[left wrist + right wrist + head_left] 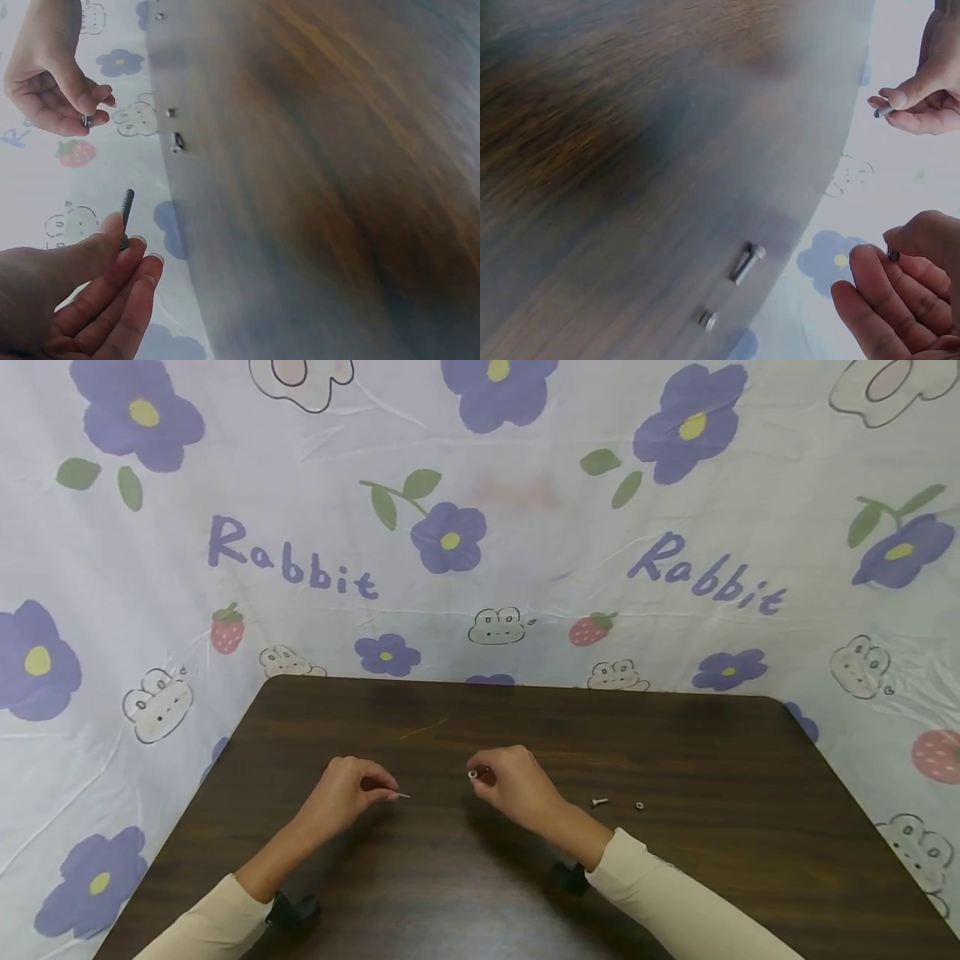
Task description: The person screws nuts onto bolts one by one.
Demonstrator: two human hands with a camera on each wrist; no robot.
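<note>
Above the bench (450, 893), your left hand (343, 795) pinches a bolt (128, 202) by one end; your right hand (517, 783) pinches a small nut (472, 774) — each grip narrow. Both should be light, stiff, perhaps slippery — hold the bolt's head, the nut's sides

- A pale cloth (555, 560) hangs behind the table, filling the upper half of the frame and both sides.
- It is printed with purple flowers (693, 427) with yellow centres, green leaves (600, 462), strawberries (227, 633) and outlined rabbit faces (497, 630).
- Purple lettering (288, 564) reads "Rabbit" at centre left and again at centre right.
- Creases (918, 668) gather near the right edge.
- A dark brown wood-grain table (720, 743) with rounded far corners spans the lower frame.
- A soft sheen (450, 877) lightens its lower middle.
</note>
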